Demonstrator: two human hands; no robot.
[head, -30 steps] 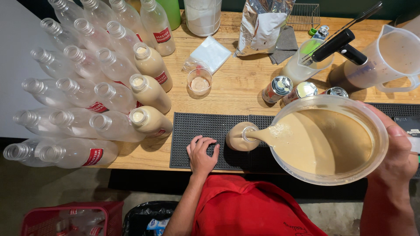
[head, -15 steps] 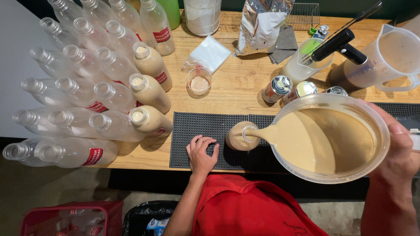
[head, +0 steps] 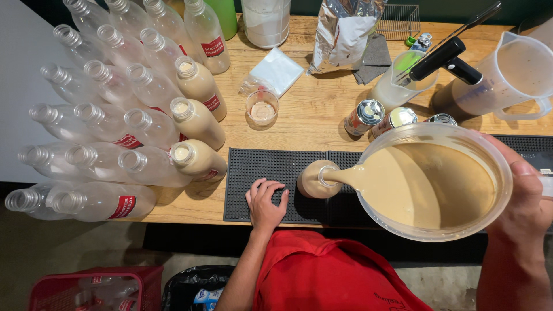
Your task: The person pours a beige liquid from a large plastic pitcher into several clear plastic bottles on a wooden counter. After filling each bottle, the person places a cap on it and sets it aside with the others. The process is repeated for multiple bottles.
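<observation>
My right hand (head: 527,198) grips the handle side of a large clear pitcher (head: 487,152), tilted to the left and full of beige creamy liquid (head: 426,184). Its spout pours into the mouth of a small plastic bottle (head: 314,179) standing on a black rubber mat (head: 271,173). The bottle is nearly full of the same liquid. My left hand (head: 266,201) rests flat on the mat just left of that bottle, fingers spread, holding nothing.
Three filled bottles (head: 196,121) and several empty clear ones (head: 98,126) stand at the left of the wooden table (head: 311,115). A small glass (head: 262,107), cans (head: 364,117), a foil bag (head: 345,31), measuring jugs (head: 507,78) and a white container (head: 266,20) sit behind. Red crate (head: 86,291) below.
The pitcher has stayed tilted and pouring; the bottle on the mat has filled a little more. My left hand has barely moved.
</observation>
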